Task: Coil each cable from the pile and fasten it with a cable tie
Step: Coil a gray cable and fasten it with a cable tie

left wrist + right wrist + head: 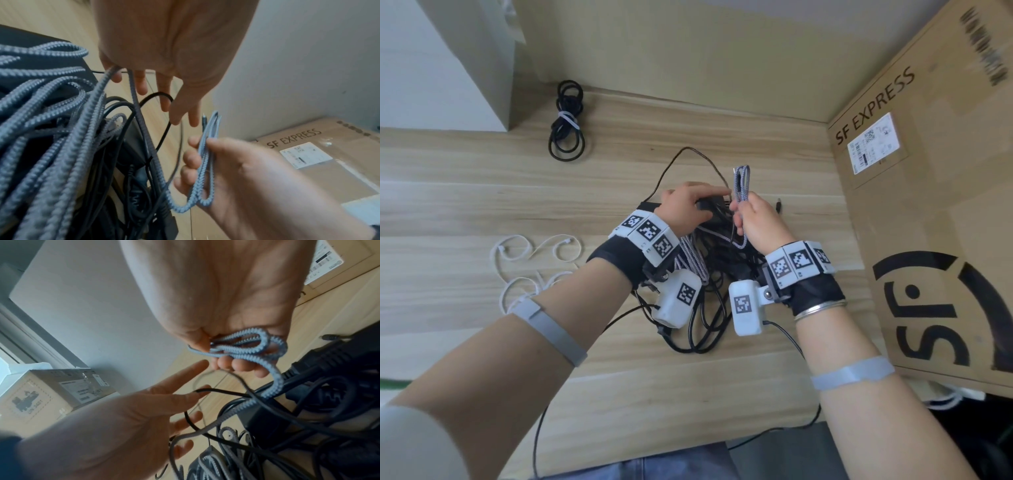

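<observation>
My right hand [751, 214] grips a grey braided cable [740, 185] folded into a few short loops that stand up from the fist; the right wrist view shows the loops [246, 345] pinched between thumb and fingers. The cable's free length [144, 129] runs down to the pile and passes across my left hand [688, 202]. The left hand's fingers [185, 395] are straight and spread over the tangled pile of black cables [705, 308] and more braided cable [51, 113]. A black power brick [717, 205] lies under both hands.
A coiled black cable [566, 123] bound with a white tie lies at the back left. Loose white cable ties [527, 267] lie left of the pile. A large SF Express cardboard box [928, 205] walls the right side; a pale box [465, 61] stands back left.
</observation>
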Demonstrator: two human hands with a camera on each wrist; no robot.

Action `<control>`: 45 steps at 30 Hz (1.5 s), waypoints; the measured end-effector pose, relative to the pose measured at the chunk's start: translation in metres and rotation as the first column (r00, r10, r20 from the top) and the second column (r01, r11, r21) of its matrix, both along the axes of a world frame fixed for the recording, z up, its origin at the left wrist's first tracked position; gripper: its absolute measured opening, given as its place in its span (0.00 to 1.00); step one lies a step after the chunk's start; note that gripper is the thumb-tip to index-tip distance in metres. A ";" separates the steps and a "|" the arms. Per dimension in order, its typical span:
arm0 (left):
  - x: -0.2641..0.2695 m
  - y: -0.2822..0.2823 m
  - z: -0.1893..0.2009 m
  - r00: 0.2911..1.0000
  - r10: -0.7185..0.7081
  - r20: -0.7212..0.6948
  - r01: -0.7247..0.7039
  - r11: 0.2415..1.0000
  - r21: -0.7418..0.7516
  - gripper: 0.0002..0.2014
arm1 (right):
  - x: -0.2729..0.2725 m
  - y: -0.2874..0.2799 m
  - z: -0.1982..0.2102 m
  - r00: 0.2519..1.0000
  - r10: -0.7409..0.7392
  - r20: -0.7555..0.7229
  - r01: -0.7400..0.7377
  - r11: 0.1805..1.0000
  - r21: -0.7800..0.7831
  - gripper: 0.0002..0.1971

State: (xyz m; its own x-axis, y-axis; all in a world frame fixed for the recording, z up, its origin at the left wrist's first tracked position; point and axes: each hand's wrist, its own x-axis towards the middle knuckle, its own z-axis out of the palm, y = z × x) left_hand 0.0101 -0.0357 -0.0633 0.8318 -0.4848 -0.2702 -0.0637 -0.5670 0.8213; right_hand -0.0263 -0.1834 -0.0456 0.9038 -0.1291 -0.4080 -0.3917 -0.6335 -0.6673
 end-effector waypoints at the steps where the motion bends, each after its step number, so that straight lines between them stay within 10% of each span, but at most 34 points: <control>1: 0.000 -0.001 0.001 1.000 -0.019 -0.020 0.019 1.000 -0.007 0.26 | -0.001 0.000 0.000 1.000 -0.010 -0.002 0.010 1.000 0.020 0.11; 11: 0.001 -0.018 0.014 0.995 -0.060 -0.085 0.081 0.962 0.261 0.15 | -0.005 0.005 0.000 0.993 0.118 -0.028 -0.117 0.992 0.057 0.09; 19: 0.005 -0.014 0.010 0.985 -0.125 -0.118 0.125 0.992 -0.009 0.18 | -0.006 0.000 -0.003 0.999 0.046 0.003 -0.046 0.997 0.058 0.09; 25: 0.007 -0.011 0.004 0.949 0.034 -0.314 -0.107 0.970 -0.217 0.17 | -0.005 -0.005 -0.006 0.996 -0.049 0.073 0.042 0.994 0.098 0.04; 31: 0.007 -0.014 0.005 0.971 0.113 -0.212 -0.174 0.940 -0.293 0.12 | -0.003 -0.001 -0.003 0.999 -0.041 -0.029 0.043 0.997 0.071 0.10; 45: 0.006 -0.015 0.008 0.991 0.134 0.015 -0.135 0.989 0.066 0.03 | -0.006 0.007 0.008 0.989 0.141 -0.049 -0.140 0.990 0.013 0.20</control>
